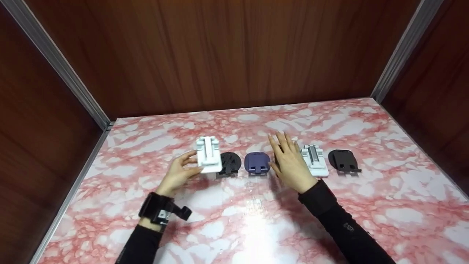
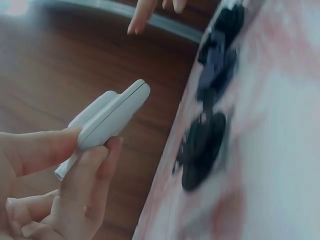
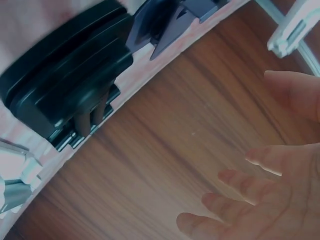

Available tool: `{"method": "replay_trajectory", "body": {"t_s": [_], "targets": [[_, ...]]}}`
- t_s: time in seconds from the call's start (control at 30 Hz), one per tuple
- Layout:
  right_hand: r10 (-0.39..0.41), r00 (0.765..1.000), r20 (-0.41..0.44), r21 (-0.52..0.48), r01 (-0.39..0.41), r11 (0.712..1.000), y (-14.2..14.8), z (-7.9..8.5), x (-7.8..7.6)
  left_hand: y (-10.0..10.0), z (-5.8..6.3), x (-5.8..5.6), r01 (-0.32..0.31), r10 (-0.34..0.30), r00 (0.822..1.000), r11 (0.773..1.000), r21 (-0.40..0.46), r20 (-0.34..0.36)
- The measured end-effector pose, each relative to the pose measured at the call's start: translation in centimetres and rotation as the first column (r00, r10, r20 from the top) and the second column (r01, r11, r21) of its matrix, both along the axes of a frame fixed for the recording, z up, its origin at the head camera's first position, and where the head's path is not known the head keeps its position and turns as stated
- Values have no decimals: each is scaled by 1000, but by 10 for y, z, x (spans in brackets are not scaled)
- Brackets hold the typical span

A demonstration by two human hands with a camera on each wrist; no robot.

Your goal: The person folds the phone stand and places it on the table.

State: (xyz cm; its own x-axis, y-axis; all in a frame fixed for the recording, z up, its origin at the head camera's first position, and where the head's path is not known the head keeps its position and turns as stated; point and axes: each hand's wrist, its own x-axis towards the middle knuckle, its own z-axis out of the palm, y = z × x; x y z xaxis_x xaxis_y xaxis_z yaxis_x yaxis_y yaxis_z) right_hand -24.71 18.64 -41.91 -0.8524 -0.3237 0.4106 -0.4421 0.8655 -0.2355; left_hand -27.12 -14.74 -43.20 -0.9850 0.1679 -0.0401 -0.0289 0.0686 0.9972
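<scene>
My left hand [image 1: 176, 174] pinches a white folding phone stand [image 1: 209, 154] between thumb and fingers, raised off the table at the left end of the row. In the left wrist view that phone stand [image 2: 117, 112] shows edge-on. My right hand [image 1: 292, 167] hovers over the row with its fingers spread and nothing in them. It largely hides a dark phone stand [image 3: 70, 70], which the right wrist view shows well apart from the fingers. Left of this hand lies a purple phone stand [image 1: 257, 163]; to its right lies a white phone stand with a grey strip [image 1: 318, 167].
A round black phone stand [image 1: 231, 162] lies just behind the held one. Another black phone stand [image 1: 344, 160] ends the row at the right. The pink-and-white marbled table [image 1: 205, 227] is bordered by wood-grain panels [image 1: 234, 55] with metal edge strips.
</scene>
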Motion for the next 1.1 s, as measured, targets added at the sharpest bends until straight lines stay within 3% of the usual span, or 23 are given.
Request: {"method": "replay_trajectory", "body": {"t_s": [0.17, 0.6, 0.73, 0.83, 0.93, 1.1], "targets": [[5, 1000, -23, 2, -5, 1000, 4, -2, -1, -18, -8, -5, 17, -15, 998, 999, -45, 53], [15, 1000, 11, -38, -14, 999, 6, -3, -4, -35, -28, -24, 102, -93, 990, 992, -79, 110], [14, 1000, 28, -38, -13, 999, 7, -2, -4, -37, -29, -25, 113, -97, 988, 985, -134, 117], [17, 999, 45, -40, -15, 999, 9, -1, -4, -37, -27, -24, 94, -73, 993, 961, -261, 90], [12, 998, 56, -36, -10, 999, 13, 1, -5, -37, -24, -21, 60, -39, 997, 923, -380, 64], [-1, 997, 79, -25, 3, 1000, 20, 5, -6, -35, -16, -14, 30, -25, 1000, 877, -479, 18]]}}
